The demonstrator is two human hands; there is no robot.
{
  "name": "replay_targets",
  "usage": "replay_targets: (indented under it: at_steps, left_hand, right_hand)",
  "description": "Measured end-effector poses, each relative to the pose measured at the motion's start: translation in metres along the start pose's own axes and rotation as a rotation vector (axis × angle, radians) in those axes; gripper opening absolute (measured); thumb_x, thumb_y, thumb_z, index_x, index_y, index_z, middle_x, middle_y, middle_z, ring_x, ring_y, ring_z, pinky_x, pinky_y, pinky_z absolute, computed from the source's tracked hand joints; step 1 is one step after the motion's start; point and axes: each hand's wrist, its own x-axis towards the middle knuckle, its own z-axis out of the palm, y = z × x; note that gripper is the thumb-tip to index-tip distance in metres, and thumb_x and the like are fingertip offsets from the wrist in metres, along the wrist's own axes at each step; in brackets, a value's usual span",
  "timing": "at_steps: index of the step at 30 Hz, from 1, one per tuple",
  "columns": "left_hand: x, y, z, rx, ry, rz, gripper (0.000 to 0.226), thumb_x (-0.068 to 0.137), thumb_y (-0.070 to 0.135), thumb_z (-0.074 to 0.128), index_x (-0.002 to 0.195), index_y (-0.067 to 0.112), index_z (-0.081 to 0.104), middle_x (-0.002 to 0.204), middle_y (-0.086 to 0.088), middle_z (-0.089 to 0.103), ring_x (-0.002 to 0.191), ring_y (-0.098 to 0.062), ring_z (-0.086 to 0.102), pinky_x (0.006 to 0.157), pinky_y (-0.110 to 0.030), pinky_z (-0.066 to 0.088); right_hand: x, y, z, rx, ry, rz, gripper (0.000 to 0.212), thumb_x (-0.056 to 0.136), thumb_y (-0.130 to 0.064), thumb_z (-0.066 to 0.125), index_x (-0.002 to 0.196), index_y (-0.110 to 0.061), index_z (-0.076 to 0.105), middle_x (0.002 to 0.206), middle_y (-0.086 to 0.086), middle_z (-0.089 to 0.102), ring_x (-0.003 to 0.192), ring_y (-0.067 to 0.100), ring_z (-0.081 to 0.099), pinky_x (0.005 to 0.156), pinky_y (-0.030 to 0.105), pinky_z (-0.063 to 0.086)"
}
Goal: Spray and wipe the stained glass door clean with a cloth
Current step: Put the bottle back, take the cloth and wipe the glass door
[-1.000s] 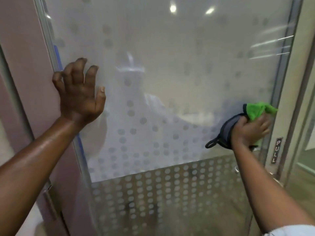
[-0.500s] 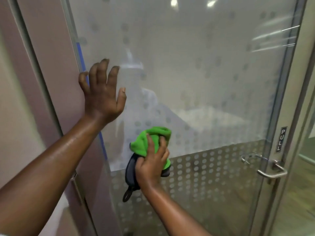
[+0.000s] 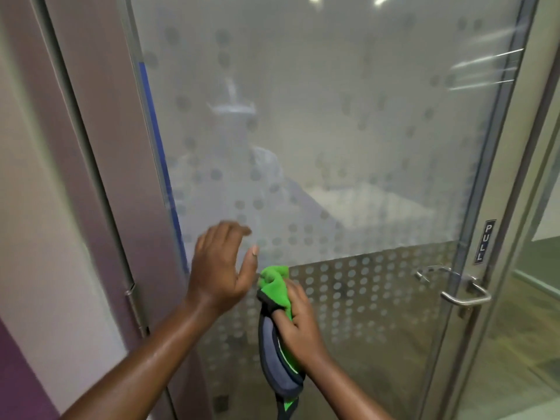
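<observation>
A frosted glass door [image 3: 348, 122] with a dotted pattern fills the view. My right hand [image 3: 298, 325] grips a green cloth [image 3: 274, 287] with a grey and black pad part hanging below it, pressed against the lower glass near the dotted band. My left hand [image 3: 221, 268] is open, fingers spread, hovering just left of the cloth, close to the glass near the door's left edge. No spray bottle is in view.
A metal lever handle [image 3: 460, 287] and a "PULL" label [image 3: 484, 241] sit at the door's right edge. A brown door frame [image 3: 100, 147] with a hinge stands at the left. A second glass panel [image 3: 542, 207] is on the right.
My right hand swept the cloth from the right edge leftward and down across the glass. My left hand dropped from high on the door's left edge to beside the cloth.
</observation>
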Motion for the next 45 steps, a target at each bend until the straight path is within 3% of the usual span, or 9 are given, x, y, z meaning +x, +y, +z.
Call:
replay_targets:
  at_steps: [4, 7, 11, 19, 25, 33, 38, 41, 45]
  left_hand:
    - [-0.038, 0.044, 0.026, -0.517, -0.252, -0.466, 0.06, 0.09, 0.077, 0.042, 0.088, 0.023, 0.069, 0.081, 0.012, 0.068, 0.079, -0.008, 0.065, 0.074, -0.038, 0.05]
    - [-0.051, 0.07, 0.045, -1.068, -0.494, -0.718, 0.064, 0.081, 0.086, 0.051, 0.112, 0.035, 0.076, 0.114, 0.005, 0.078, 0.11, -0.013, 0.072, 0.096, -0.034, 0.054]
    - [-0.062, 0.096, 0.067, -1.341, -0.433, -0.826, 0.061, 0.076, 0.067, 0.079, 0.123, 0.03, 0.073, 0.131, -0.007, 0.072, 0.122, -0.022, 0.068, 0.091, -0.025, 0.057]
    - [-0.061, 0.143, 0.108, -1.263, -0.275, -1.186, 0.021, 0.099, 0.012, 0.061, 0.116, 0.005, 0.07, 0.1, -0.019, 0.078, 0.083, -0.027, 0.077, 0.065, -0.031, 0.06]
    - [-0.066, 0.164, 0.119, -1.515, -0.282, -1.374, 0.043, 0.084, 0.031, 0.063, 0.112, 0.0, 0.076, 0.106, -0.023, 0.077, 0.087, -0.034, 0.077, 0.076, -0.043, 0.065]
    - [-0.083, 0.185, 0.125, -1.638, -0.421, -1.483, 0.041, 0.088, 0.032, 0.056, 0.092, 0.001, 0.081, 0.086, -0.018, 0.078, 0.074, -0.032, 0.077, 0.065, -0.04, 0.064]
    - [-0.102, 0.189, 0.13, -1.381, -0.388, -1.633, 0.051, 0.107, 0.045, 0.043, 0.122, 0.004, 0.071, 0.109, -0.022, 0.077, 0.09, -0.037, 0.077, 0.074, -0.043, 0.06]
    - [-0.117, 0.198, 0.121, -1.373, -0.493, -1.634, 0.06, 0.104, 0.052, 0.047, 0.139, 0.005, 0.061, 0.121, -0.024, 0.073, 0.101, -0.038, 0.075, 0.074, -0.045, 0.062]
    - [-0.139, 0.217, 0.104, -1.216, -0.554, -1.399, 0.103, 0.079, 0.042, 0.081, 0.161, 0.044, 0.02, 0.148, -0.008, 0.058, 0.112, -0.02, 0.073, 0.088, -0.04, 0.062]
  right_hand:
    - [0.0, -0.016, -0.025, 0.013, 0.038, 0.088, 0.049, 0.094, -0.029, 0.056, 0.143, -0.029, 0.055, 0.139, -0.013, 0.057, 0.134, 0.013, 0.048, 0.114, 0.036, 0.037]
    - [-0.002, -0.02, -0.043, -0.187, -0.041, 0.183, 0.062, 0.098, -0.041, 0.045, 0.158, -0.031, 0.034, 0.159, -0.007, 0.036, 0.148, 0.016, 0.028, 0.122, 0.04, 0.021]
    - [-0.008, -0.026, -0.073, -0.27, -0.117, 0.226, 0.071, 0.094, -0.058, 0.027, 0.161, -0.039, 0.017, 0.169, -0.015, 0.008, 0.154, 0.01, 0.005, 0.125, 0.047, 0.012]
    - [-0.007, -0.017, -0.148, -0.293, -0.309, 0.273, 0.09, 0.074, -0.069, 0.016, 0.16, -0.039, 0.024, 0.171, -0.014, -0.001, 0.15, 0.005, 0.007, 0.122, 0.034, 0.006]
    - [-0.008, 0.02, -0.202, 0.132, 0.014, 0.595, 0.083, 0.077, -0.076, 0.06, 0.147, -0.033, 0.051, 0.151, -0.005, 0.052, 0.13, 0.012, 0.054, 0.107, 0.031, 0.045]
    - [-0.055, 0.045, -0.242, 0.708, -0.153, 1.044, 0.052, 0.086, -0.032, 0.072, 0.128, -0.001, 0.066, 0.119, 0.021, 0.073, 0.099, 0.032, 0.076, 0.079, 0.042, 0.063]
    - [-0.081, 0.032, -0.263, 0.49, 0.099, 0.891, 0.054, 0.095, -0.014, 0.068, 0.145, -0.022, 0.051, 0.117, 0.009, 0.076, 0.103, 0.031, 0.075, 0.079, 0.043, 0.065]
    - [-0.105, 0.016, -0.274, 0.339, 0.094, 0.808, 0.063, 0.1, -0.009, 0.062, 0.147, -0.044, 0.039, 0.105, -0.026, 0.075, 0.092, 0.002, 0.075, 0.068, 0.024, 0.062]
    - [-0.14, -0.004, -0.284, 0.162, 0.062, 0.74, 0.061, 0.103, -0.011, 0.058, 0.147, -0.051, 0.042, 0.139, -0.03, 0.047, 0.122, -0.013, 0.053, 0.101, 0.02, 0.049]
